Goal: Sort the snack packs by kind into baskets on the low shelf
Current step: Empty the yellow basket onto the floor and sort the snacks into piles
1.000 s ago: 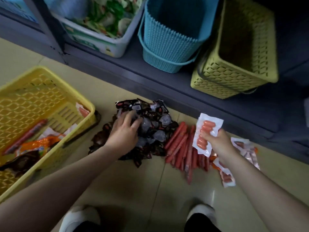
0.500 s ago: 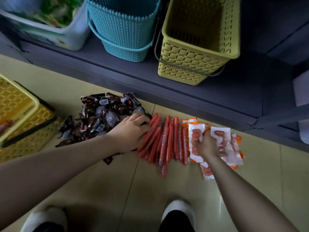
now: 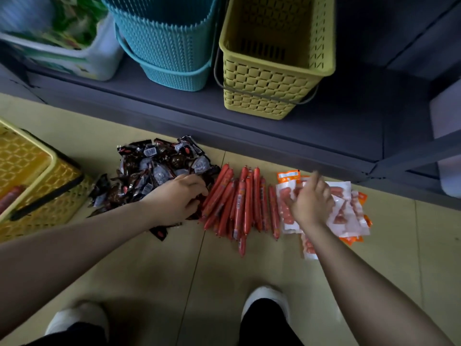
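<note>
Fingers: left hand curled in dark packs, right loose | beige tile floor | grey shelf

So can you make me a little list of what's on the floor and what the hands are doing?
left pile: dark snack packs
middle pile: red sausage sticks
right pile: white sausage packs
left hand: fingers curled into the dark snack packs
right hand: on the white sausage packs, grip unclear
shelf: blue basket, yellow basket
</note>
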The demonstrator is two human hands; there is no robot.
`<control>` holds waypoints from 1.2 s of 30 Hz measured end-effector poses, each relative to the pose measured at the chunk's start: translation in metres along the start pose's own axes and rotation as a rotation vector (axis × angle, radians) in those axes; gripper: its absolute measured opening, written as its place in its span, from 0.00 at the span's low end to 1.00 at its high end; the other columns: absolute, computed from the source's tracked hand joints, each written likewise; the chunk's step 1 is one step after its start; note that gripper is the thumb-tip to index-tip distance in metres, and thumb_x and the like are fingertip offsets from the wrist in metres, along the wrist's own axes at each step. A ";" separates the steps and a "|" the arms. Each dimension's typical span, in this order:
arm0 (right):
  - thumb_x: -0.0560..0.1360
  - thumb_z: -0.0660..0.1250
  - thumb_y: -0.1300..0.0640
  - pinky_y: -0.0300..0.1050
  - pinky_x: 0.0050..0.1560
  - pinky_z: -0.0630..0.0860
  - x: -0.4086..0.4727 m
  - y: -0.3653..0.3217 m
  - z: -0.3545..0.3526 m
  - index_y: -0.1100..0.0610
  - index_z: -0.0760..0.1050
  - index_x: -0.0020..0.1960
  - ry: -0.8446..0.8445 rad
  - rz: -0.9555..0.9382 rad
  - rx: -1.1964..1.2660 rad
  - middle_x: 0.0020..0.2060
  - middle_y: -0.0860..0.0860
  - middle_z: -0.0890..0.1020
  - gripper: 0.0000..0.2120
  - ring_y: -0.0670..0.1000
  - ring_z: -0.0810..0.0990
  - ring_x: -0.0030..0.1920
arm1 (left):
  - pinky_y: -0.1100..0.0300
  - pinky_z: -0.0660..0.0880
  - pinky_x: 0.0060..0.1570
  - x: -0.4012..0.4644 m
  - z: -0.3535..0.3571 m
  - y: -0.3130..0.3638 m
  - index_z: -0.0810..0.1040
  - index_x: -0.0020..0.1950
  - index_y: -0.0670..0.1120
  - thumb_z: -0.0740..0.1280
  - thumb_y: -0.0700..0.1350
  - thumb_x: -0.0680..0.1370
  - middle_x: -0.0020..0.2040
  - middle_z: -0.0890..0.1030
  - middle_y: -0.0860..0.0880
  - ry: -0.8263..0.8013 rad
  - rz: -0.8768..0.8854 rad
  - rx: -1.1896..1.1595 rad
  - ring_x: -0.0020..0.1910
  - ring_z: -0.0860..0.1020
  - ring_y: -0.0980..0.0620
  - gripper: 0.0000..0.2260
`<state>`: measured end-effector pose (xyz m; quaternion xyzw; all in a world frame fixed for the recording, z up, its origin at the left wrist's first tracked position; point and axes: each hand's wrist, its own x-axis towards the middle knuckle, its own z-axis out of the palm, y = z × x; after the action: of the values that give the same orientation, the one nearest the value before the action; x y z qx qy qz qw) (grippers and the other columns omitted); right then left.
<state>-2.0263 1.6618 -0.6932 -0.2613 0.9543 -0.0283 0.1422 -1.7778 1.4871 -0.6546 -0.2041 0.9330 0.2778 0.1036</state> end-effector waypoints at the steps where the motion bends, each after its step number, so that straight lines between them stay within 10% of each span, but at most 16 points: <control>1: 0.75 0.66 0.49 0.55 0.68 0.59 -0.005 -0.017 -0.007 0.61 0.54 0.74 0.014 -0.084 0.028 0.72 0.60 0.62 0.35 0.61 0.60 0.71 | 0.57 0.70 0.60 -0.005 -0.004 -0.004 0.74 0.65 0.46 0.62 0.40 0.77 0.65 0.70 0.50 0.008 -0.016 -0.030 0.64 0.70 0.49 0.16; 7: 0.75 0.65 0.56 0.44 0.54 0.73 -0.055 -0.170 -0.048 0.56 0.76 0.57 -0.237 -0.691 0.294 0.53 0.51 0.81 0.11 0.51 0.78 0.53 | 0.61 0.71 0.51 -0.076 -0.049 -0.045 0.77 0.59 0.43 0.60 0.46 0.76 0.54 0.78 0.46 0.289 -0.135 -0.101 0.51 0.78 0.47 0.15; 14: 0.76 0.63 0.59 0.41 0.47 0.71 -0.136 -0.338 -0.035 0.58 0.78 0.54 -0.515 -1.095 0.245 0.46 0.51 0.82 0.09 0.48 0.75 0.43 | 0.61 0.68 0.48 -0.218 -0.067 -0.138 0.77 0.59 0.43 0.63 0.41 0.76 0.54 0.78 0.46 0.545 -0.598 -0.208 0.49 0.76 0.48 0.12; 20: 0.78 0.58 0.57 0.48 0.51 0.75 -0.174 -0.444 0.018 0.56 0.75 0.56 -0.603 -1.171 0.029 0.52 0.52 0.79 0.10 0.53 0.77 0.51 | 0.54 0.72 0.55 -0.277 -0.043 -0.217 0.68 0.68 0.45 0.63 0.46 0.77 0.62 0.74 0.43 0.187 -1.022 -0.285 0.59 0.74 0.44 0.19; 26: 0.80 0.58 0.50 0.46 0.47 0.69 -0.193 -0.496 0.092 0.62 0.69 0.66 -1.005 -1.006 -0.645 0.55 0.56 0.76 0.21 0.56 0.74 0.50 | 0.56 0.73 0.53 -0.263 -0.039 -0.260 0.69 0.66 0.47 0.64 0.47 0.77 0.61 0.73 0.46 0.044 -1.022 -0.292 0.56 0.74 0.47 0.18; 31: 0.73 0.70 0.49 0.41 0.51 0.70 -0.195 -0.516 0.137 0.53 0.75 0.63 -1.181 -0.790 -0.209 0.60 0.48 0.77 0.21 0.51 0.77 0.56 | 0.58 0.75 0.49 -0.258 -0.039 -0.283 0.69 0.65 0.50 0.63 0.41 0.77 0.54 0.76 0.49 -0.118 -0.954 -0.295 0.49 0.76 0.50 0.17; 36: 0.70 0.72 0.46 0.42 0.51 0.73 -0.197 -0.522 0.157 0.47 0.76 0.62 -1.127 -0.872 -0.388 0.59 0.50 0.79 0.22 0.51 0.78 0.54 | 0.60 0.77 0.45 -0.264 -0.040 -0.291 0.71 0.63 0.48 0.62 0.40 0.77 0.51 0.78 0.49 -0.252 -0.908 -0.288 0.46 0.77 0.51 0.14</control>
<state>-1.5634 1.3148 -0.7256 -0.6123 0.5337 0.2254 0.5380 -1.4168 1.3278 -0.6791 -0.5672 0.6819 0.3534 0.2972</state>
